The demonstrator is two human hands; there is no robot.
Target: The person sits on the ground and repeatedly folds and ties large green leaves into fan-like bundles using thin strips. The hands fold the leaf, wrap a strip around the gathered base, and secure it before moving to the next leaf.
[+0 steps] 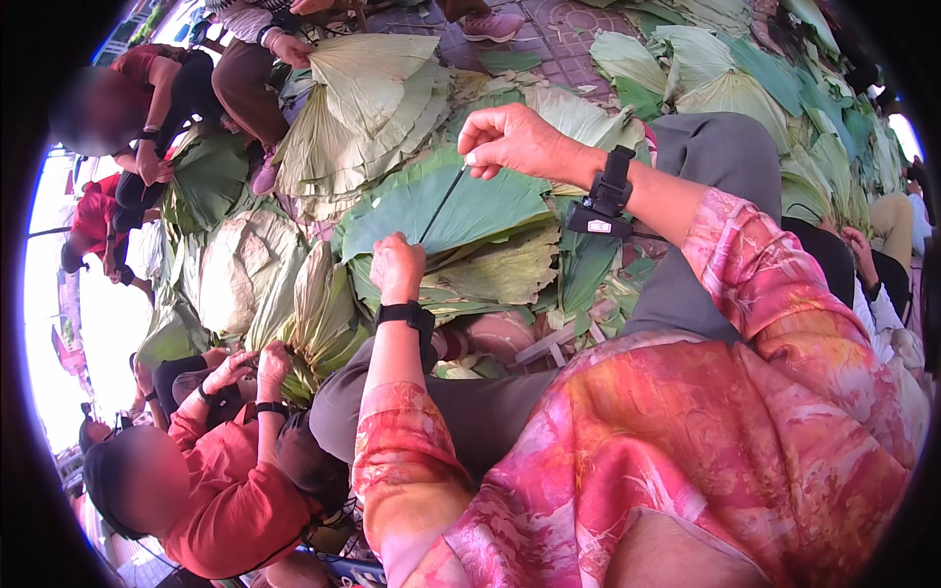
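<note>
A thin dark strand [443, 204], perhaps a cord or a slim stick, runs straight between my two hands. Its lower end is inside my left hand [398, 266], whose fingers are curled around it. At the upper end, the thumb and fingers of my right hand [506, 143] pinch it. Beneath the strand lies a large green lotus leaf [485, 198], folded and spread on a stack. A browner, drier leaf [507, 268] shows under it. Both of my wrists wear black bands.
Bundles of pale dried leaves [367, 110] stand beyond my hands and at left [250, 264]. More leaves [735, 95] cover the paving at upper right. A co-worker in red [228, 485] sits close at my left, hands on a leaf bundle [323, 309]. Other people work at upper left.
</note>
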